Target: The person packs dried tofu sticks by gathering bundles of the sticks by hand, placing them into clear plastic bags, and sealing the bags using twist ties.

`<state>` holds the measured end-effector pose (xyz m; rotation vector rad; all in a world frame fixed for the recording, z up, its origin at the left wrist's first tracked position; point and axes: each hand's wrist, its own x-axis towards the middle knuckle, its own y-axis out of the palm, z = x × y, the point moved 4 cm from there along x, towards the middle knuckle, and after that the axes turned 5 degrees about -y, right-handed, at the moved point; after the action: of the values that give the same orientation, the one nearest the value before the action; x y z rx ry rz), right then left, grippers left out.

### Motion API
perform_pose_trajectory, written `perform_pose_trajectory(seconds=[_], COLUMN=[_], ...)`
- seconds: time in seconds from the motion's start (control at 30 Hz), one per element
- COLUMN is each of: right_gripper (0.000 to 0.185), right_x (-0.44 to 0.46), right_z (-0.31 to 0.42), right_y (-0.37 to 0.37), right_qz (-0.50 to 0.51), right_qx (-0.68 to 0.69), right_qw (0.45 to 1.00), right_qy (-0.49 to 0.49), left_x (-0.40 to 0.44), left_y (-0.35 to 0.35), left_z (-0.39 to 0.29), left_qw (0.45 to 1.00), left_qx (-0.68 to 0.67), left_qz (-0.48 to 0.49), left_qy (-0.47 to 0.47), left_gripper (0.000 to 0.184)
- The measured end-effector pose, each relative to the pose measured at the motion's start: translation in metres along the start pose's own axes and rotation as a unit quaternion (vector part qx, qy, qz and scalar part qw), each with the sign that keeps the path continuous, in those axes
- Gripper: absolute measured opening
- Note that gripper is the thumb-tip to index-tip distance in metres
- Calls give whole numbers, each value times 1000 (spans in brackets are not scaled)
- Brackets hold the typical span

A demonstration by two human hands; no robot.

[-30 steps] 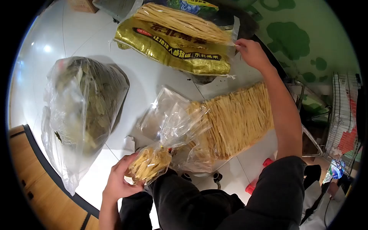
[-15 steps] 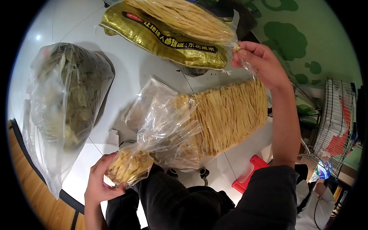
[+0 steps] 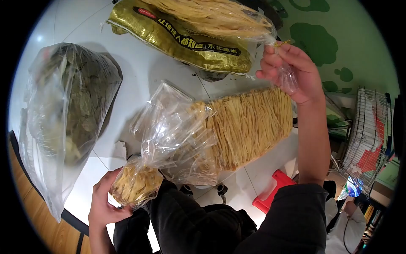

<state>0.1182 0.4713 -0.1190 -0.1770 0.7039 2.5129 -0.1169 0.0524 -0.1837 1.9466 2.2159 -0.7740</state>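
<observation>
My left hand point(image 3: 106, 197) is wrapped round a small clear bag of yellow dried strips point(image 3: 137, 185), low and left of centre. Up at the right, my right hand point(image 3: 292, 67) is closed on the gathered neck of a long clear bag of dried sticks point(image 3: 211, 17), where a yellow tie point(image 3: 280, 44) shows. That long bag lies over a gold printed sack point(image 3: 182, 40). Between my hands a large clear bag of yellow strips point(image 3: 251, 129) lies on its side, its loose plastic mouth point(image 3: 163, 122) toward my left hand.
A big clear bag of dark dried leaves point(image 3: 80, 101) stands at the left, by a wooden surface point(image 3: 31, 186). At the right are a wire basket point(image 3: 366, 139), a red plastic object point(image 3: 272, 190) and part of another person point(image 3: 349, 228). Green-patterned wall is behind.
The view has shifted. My right hand has closed round the long bag's neck, which is now raised with its tie showing. My left hand has kept hold of the small bag.
</observation>
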Motion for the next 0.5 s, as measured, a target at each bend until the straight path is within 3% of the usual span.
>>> perform_pose_trajectory(seconds=[0.13, 0.3, 0.5], right_gripper=[22, 23, 25], right_x=[2, 4, 3], right_z=[-1, -7, -15], right_y=[2, -1, -23], right_qz=[4, 48, 20], right_qx=[33, 178, 180], right_qw=[999, 982, 983], right_qy=[10, 28, 25], left_x=[-3, -2, 1], left_y=[0, 0, 1], left_z=[1, 2, -6], left_qw=[1000, 1000, 998], left_qx=[7, 2, 42], left_qz=[-1, -5, -11], left_qy=[1, 16, 35], left_gripper=[83, 83, 83])
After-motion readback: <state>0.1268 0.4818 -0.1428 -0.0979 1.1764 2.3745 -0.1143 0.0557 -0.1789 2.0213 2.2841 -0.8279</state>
